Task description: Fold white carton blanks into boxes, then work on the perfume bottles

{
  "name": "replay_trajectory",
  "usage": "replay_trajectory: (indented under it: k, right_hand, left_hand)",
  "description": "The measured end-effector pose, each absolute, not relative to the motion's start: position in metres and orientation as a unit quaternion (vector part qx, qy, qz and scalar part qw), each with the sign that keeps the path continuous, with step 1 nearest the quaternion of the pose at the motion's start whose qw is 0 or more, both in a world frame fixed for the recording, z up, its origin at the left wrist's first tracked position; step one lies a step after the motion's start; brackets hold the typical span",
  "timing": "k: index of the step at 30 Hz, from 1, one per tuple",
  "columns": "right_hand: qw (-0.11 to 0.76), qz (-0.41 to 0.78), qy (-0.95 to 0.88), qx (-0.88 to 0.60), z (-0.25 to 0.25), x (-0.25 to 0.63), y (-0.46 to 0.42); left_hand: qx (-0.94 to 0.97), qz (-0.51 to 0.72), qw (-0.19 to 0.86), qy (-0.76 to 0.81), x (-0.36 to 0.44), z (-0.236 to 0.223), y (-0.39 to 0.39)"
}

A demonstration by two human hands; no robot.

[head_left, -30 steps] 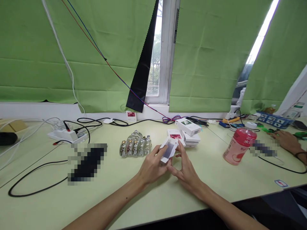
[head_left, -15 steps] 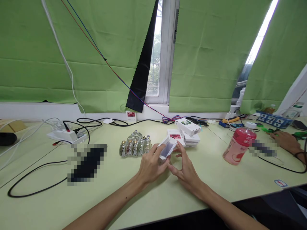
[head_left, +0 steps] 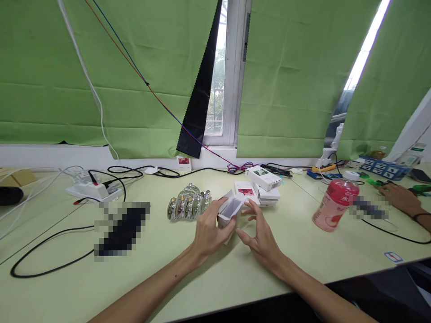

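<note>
Just in front of the stacked white boxes (head_left: 268, 194), an open white carton (head_left: 230, 209) tilts mouth-up, gripped by the left hand (head_left: 208, 228). The right hand (head_left: 262, 237) has thumb and fingers parted; whether a fingertip touches the carton is unclear. Light pressure would best keep its mouth unbuckled.

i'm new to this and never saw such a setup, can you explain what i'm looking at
There is no machine here: a person works bare-handed, seen by a camera worn on their head, looking forward and down. The left hand holds an open white carton; the right hand is close beside it, perhaps touching it. On the table are shiny items, a pile of white boxes and a pink bottle. Another person's hand is at far right.
</note>
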State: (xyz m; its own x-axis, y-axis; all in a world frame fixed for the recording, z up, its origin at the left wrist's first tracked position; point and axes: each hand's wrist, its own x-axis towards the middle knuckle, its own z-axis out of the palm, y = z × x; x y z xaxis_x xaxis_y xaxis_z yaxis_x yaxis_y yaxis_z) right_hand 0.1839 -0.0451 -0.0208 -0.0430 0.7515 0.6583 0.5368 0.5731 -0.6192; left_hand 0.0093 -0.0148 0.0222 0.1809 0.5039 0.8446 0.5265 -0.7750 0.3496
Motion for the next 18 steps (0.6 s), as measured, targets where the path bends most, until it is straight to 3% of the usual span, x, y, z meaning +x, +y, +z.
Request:
replay_trajectory:
  k: [11,18]
  right_hand:
    - [0.533,0.116,-0.701,-0.459,-0.0198,0.1848,-0.0460]
    - [0.545,0.138,-0.688,-0.459,-0.0179,0.1837,-0.0471]
  left_hand:
    - [-0.674,-0.577,-0.163,-0.431,0.0092,0.0317,-0.0155]
    - [-0.690,-0.594,-0.132,-0.392,0.0099,0.0296,-0.0168]
